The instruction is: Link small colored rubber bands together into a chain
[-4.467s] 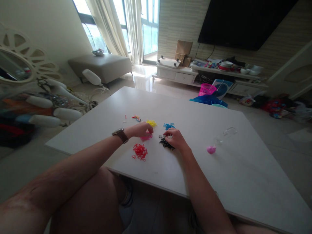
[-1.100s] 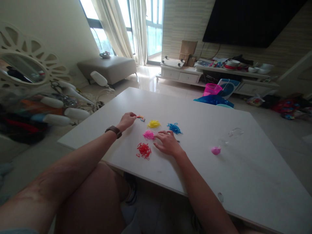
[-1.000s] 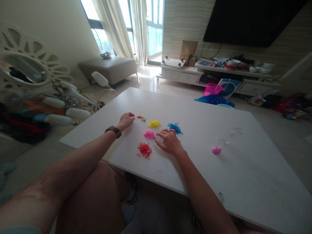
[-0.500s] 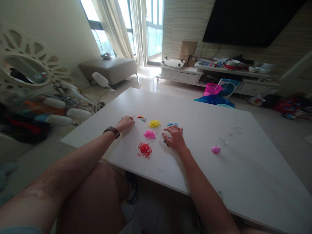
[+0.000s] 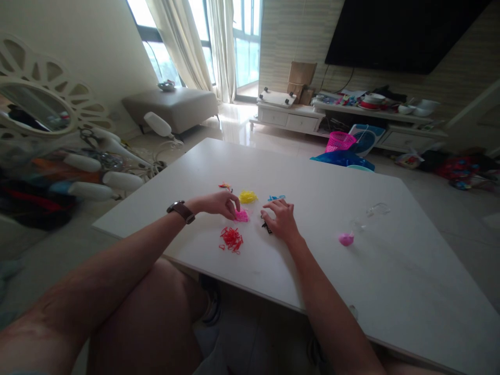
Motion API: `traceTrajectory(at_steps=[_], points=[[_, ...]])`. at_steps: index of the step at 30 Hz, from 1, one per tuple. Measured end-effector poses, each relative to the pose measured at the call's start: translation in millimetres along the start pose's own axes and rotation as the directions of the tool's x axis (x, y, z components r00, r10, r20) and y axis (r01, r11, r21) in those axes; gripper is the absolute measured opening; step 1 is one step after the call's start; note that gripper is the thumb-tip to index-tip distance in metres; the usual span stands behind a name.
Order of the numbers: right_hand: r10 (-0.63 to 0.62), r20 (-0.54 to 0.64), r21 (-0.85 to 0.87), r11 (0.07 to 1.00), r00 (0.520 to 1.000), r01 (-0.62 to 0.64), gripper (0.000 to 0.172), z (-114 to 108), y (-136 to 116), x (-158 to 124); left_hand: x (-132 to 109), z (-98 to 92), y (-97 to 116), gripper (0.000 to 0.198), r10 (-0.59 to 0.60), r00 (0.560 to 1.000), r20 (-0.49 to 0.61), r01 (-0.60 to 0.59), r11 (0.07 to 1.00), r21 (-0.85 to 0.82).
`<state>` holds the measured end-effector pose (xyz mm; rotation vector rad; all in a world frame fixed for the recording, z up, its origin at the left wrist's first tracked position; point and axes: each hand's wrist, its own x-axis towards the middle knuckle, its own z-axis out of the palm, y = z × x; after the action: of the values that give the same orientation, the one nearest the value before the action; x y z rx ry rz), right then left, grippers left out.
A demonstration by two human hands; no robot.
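Observation:
Small coloured bands lie in piles on the white table (image 5: 320, 208). My left hand (image 5: 223, 203), with a watch on its wrist, reaches to the left edge of the pink pile (image 5: 242, 215); its fingers are bent down, and what is between them is too small to make out. The red pile (image 5: 232, 239) is nearer to me, the yellow pile (image 5: 248, 197) just beyond. My right hand (image 5: 280, 219) rests with fingers apart over the black bands (image 5: 266, 227), close to the blue bands (image 5: 276, 198). A small mixed-colour group (image 5: 225, 186) lies behind my left hand.
On the table's right side are a pink lump (image 5: 346, 239) and clear plastic pieces (image 5: 378, 209). A small clear object (image 5: 353, 311) sits near the front edge. White lamp arms (image 5: 123, 181) stand beyond the left edge; a pink basket (image 5: 340, 141) is behind the table.
My left hand has moved right and toward me, from beside the mixed-colour group to the pink pile. My right hand has stayed almost still.

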<state>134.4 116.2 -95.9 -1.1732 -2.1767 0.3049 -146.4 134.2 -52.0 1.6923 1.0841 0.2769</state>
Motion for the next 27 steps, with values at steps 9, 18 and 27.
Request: traceTrajectory(at_steps=[9, 18, 27], points=[[-0.001, 0.016, -0.016, 1.0, 1.0, 0.002, 0.016, -3.2, -4.1, -1.3, 7.5, 6.0, 3.1, 0.028, -0.109, 0.973, 0.206, 0.088, 0.99, 0.11], [0.005, -0.014, -0.005, 1.0, 1.0, -0.005, 0.016, -1.0, -0.7, -0.9, 10.2, -21.0, -48.5, 0.032, 0.068, 0.765, -0.641, 0.177, 0.934, 0.311], [0.013, -0.013, -0.008, 1.0, 1.0, -0.013, 0.016, 1.0, 0.9, -0.5, 22.1, 1.2, -55.9, 0.05, 0.014, 0.825, -0.565, 0.363, 0.754, 0.548]])
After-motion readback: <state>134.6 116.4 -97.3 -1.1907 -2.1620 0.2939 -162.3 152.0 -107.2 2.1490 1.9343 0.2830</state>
